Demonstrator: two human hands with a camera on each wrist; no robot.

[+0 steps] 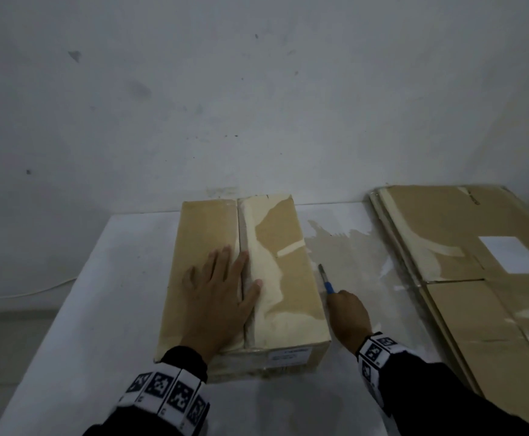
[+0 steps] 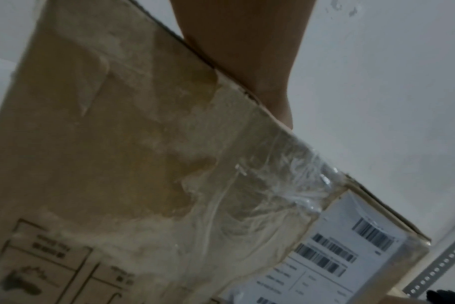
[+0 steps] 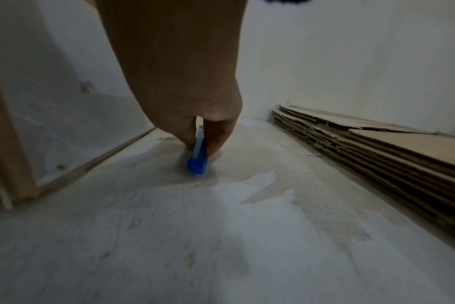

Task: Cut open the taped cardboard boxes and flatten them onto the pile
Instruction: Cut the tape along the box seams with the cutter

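Note:
A taped cardboard box point(image 1: 275, 247) stands in the middle of the white table point(image 1: 99, 309). My left hand point(image 1: 222, 294) lies flat on its top with fingers spread, the thumb across the centre seam. Clear tape and a barcode label cover the box's near end point(image 2: 338, 257). Just right of the box my right hand point(image 1: 348, 313) pinches a blue utility knife point(image 1: 327, 280) that lies low on the table, blade end pointing away from me. In the right wrist view the fingers point(image 3: 216, 139) clamp the blue knife handle point(image 3: 196, 162) from both sides.
A pile of flattened cardboard point(image 1: 477, 278) lies along the table's right side, its stacked edges point(image 3: 377, 156) facing the knife. Torn tape residue point(image 1: 345, 243) marks the table between box and pile. A white wall rises right behind the table.

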